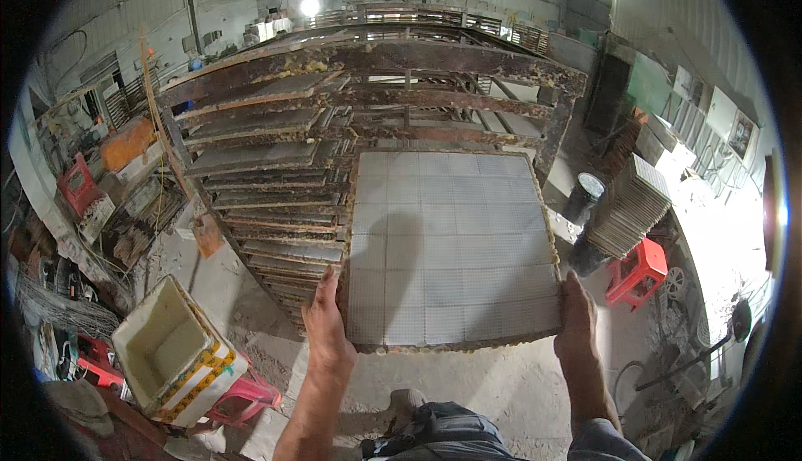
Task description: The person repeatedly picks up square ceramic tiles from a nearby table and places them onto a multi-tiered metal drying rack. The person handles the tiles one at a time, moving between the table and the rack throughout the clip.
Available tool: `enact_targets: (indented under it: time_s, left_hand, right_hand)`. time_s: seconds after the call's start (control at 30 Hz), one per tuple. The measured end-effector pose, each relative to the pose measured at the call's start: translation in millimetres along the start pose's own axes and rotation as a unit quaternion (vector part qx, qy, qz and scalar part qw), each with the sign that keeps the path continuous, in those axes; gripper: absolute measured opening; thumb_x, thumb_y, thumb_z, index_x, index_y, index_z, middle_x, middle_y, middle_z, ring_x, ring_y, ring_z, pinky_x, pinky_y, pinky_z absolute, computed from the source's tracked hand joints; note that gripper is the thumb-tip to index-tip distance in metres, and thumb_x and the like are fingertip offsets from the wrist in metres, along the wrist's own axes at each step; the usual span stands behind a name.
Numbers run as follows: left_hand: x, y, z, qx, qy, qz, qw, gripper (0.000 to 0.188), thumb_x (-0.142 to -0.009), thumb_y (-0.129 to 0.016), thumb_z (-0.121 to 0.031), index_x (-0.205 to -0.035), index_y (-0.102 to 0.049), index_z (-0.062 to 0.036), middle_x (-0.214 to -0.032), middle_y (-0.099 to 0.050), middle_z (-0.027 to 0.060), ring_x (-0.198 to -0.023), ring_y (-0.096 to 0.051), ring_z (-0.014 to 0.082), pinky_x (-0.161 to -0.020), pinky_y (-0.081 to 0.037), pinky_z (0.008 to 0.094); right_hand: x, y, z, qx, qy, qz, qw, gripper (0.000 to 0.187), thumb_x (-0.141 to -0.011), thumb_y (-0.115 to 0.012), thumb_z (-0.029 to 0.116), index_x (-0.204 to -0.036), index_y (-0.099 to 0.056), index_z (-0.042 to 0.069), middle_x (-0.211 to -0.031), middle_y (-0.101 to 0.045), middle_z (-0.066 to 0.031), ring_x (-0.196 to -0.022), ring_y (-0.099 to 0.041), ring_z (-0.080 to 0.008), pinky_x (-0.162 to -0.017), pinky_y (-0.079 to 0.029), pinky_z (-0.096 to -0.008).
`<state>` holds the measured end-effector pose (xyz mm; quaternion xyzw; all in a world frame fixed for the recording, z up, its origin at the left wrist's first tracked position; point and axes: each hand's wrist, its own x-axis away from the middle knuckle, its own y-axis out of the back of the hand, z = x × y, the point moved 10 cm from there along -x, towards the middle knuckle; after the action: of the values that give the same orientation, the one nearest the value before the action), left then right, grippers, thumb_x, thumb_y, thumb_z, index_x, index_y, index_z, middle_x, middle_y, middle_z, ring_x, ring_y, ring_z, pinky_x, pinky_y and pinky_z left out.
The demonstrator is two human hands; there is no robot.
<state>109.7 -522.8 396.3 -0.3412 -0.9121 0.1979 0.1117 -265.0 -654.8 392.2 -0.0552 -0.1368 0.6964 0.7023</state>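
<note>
A square board (pixel 468 252) topped with pale grey mesh-like sheets in a grid is held out level before me. Its rim is crusted with brownish residue. My left hand (pixel 328 319) grips the near left edge, thumb up along the side. At the near right edge, my right hand (pixel 578 319) holds the board the same way. The fingers under the board are hidden. Just beyond it stands a tall slatted rack (pixel 468 58), with many similar boards (pixel 276 156) stacked on its left shelves. The board's far end reaches the rack's right-hand section; whether it touches a shelf, I cannot tell.
To the left, a white foam box (pixel 163 357) with yellow tape sits on a pink stool (pixel 246 398). On the right are a tall stack of thin panels (pixel 631 206), a red stool (pixel 637 273) and a dark bucket (pixel 585 198). An orange block (pixel 128 144) lies far left.
</note>
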Motion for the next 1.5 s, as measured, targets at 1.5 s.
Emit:
enact_targets:
  time_s: [1.5]
  left_hand:
    - [-163,-150,-4,0.063,0.061,0.233,0.968,0.023,-0.092,-0.039,-0.011,-0.099,-0.046,0.0097,-0.087,-0.06,0.0217,-0.079,-0.063,0.0288,-0.068,-0.056,0.0353]
  right_hand:
    - [-182,-99,46,-0.118,0.08,0.082,0.986,0.024,-0.089,-0.054,0.024,-0.089,-0.058,0.0,-0.078,-0.061,-0.0097,-0.066,-0.059,-0.0164,-0.057,-0.05,-0.0234]
